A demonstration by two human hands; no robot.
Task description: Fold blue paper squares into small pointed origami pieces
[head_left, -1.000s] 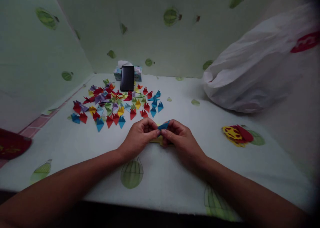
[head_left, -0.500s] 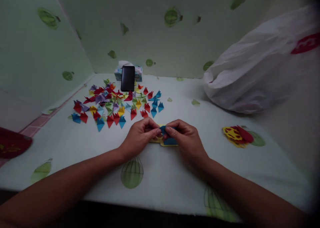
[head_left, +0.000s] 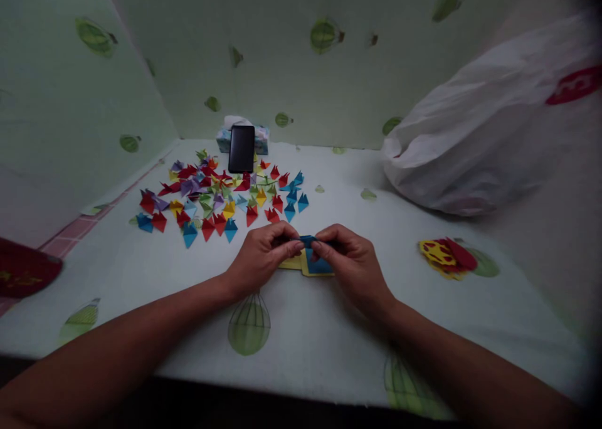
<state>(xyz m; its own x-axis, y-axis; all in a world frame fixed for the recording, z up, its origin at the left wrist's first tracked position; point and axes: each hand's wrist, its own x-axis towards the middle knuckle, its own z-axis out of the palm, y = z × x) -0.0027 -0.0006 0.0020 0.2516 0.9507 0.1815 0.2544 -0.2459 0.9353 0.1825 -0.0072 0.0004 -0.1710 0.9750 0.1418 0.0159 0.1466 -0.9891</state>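
Between my fingertips is a small piece of blue folded paper point(head_left: 308, 239). My left hand point(head_left: 266, 253) pinches its left end with thumb and forefinger. The right end sits in the pinch of my right hand point(head_left: 352, 259). Just below, on the table, lie a yellow piece point(head_left: 292, 262) and a yellow-edged blue square point(head_left: 320, 266), both partly covered by my hands. Beyond my left hand, many folded paper pieces point(head_left: 219, 222) in red, blue, yellow, green and purple are spread out.
A black phone point(head_left: 241, 150) leans on a tissue box point(head_left: 224, 140) at the back. To the right stands a big white plastic bag point(head_left: 461, 147). Yellow and red paper cut-outs point(head_left: 444, 254) lie in front of it. A dark red object point(head_left: 28, 269) shows at the left edge.
The blue paper is now held more stretched out between my fingertips, and more of the blue square beneath shows. Both hands stay in nearly the same place.
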